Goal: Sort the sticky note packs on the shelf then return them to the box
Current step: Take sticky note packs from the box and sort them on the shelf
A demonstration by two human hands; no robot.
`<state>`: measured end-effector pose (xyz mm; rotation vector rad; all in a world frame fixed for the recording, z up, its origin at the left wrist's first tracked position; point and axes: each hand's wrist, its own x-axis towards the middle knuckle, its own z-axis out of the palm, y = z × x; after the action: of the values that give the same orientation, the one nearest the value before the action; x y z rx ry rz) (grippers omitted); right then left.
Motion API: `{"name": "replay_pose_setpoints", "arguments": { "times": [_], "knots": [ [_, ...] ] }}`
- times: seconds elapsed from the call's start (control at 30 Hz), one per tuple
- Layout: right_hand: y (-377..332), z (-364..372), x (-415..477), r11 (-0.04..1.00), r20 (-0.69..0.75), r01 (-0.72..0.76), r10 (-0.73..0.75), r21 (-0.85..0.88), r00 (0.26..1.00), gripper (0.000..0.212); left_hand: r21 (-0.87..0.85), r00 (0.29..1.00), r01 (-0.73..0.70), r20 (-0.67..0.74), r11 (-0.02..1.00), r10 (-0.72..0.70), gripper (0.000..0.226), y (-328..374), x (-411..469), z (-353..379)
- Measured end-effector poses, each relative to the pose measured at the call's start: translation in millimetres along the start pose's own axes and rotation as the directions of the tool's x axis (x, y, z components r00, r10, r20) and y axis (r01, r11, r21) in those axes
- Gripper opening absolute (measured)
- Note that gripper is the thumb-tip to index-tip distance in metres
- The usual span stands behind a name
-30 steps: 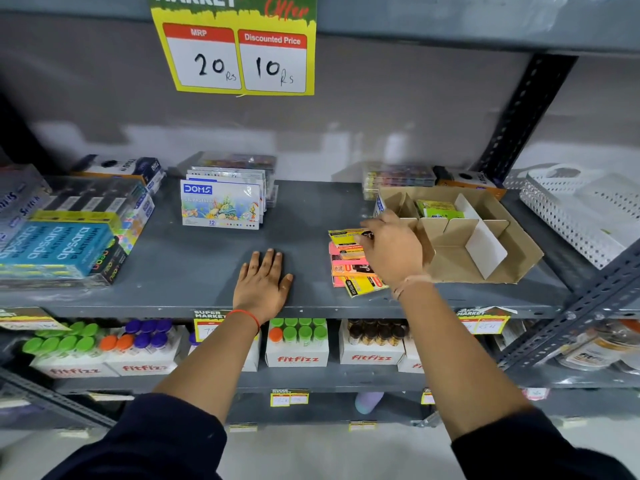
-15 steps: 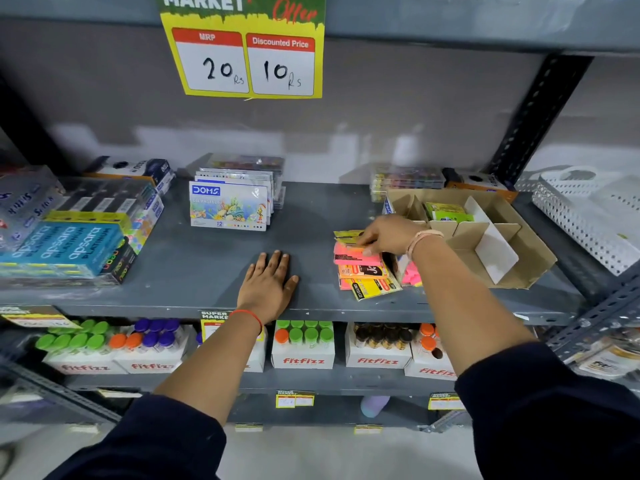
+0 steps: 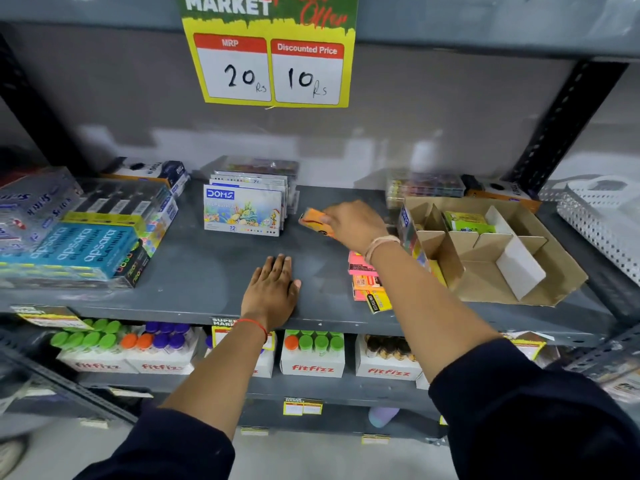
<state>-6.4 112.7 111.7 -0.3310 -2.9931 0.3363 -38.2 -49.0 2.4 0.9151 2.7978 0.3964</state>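
My right hand (image 3: pixel 353 225) holds an orange sticky note pack (image 3: pixel 313 220) low over the grey shelf (image 3: pixel 207 271), just right of the DOMS box. A loose pile of pink, orange and yellow sticky note packs (image 3: pixel 367 282) lies under my right forearm, left of the cardboard box (image 3: pixel 485 271). The box has card dividers, and a green pack (image 3: pixel 467 221) sits in a back compartment. More packs lean against the box's left wall. Flat on the shelf near its front edge rests my left hand (image 3: pixel 273 289), fingers together, holding nothing.
DOMS colour boxes (image 3: pixel 242 211) stand at the back middle. Apsara packs (image 3: pixel 79 244) are stacked at the left. A white perforated basket (image 3: pixel 602 216) sits at the far right. Fitfizz bottle cartons (image 3: pixel 311 355) fill the shelf below. A price sign (image 3: pixel 270 57) hangs above.
My right hand has lifted an orange pack off the pile and carried it left and back toward the DOMS box. The left hand has stayed flat on the shelf.
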Motion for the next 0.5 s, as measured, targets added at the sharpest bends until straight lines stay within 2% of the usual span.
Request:
{"name": "replay_pose_setpoints", "arguments": {
  "times": [0.1, 0.27, 0.4, 0.5],
  "knots": [
    [-15.8, 22.4, 8.9, 0.977, 0.041, 0.05, -0.042, -0.207, 0.998, 0.025, 0.001, 1.0, -0.003, -0.013, 1.0, 0.003, 0.055, -1.3, 1.1, 1.8],
    [-16.4, 63.7, 15.0, 0.927, 0.198, 0.101, -0.029, -0.361, 0.98, 0.027, 0.022, 1.0, 0.009, -0.018, 1.0, -0.008, 0.057, -1.8, 2.7, 2.1],
    [-14.8, 69.7, 13.0, 0.932, 0.254, 0.104, -0.013, -0.347, 0.967, 0.03, 0.031, 1.0, -0.002, 0.003, 1.0, 0.002, 0.058, -2.4, 3.9, 2.1],
    [-8.2, 59.3, 15.7, 0.981, 0.263, 0.045, 0.005, -0.187, 0.965, 0.038, 0.051, 1.0, -0.003, 0.029, 0.999, 0.002, 0.058, -2.6, 4.0, 0.5]
  ]
}}
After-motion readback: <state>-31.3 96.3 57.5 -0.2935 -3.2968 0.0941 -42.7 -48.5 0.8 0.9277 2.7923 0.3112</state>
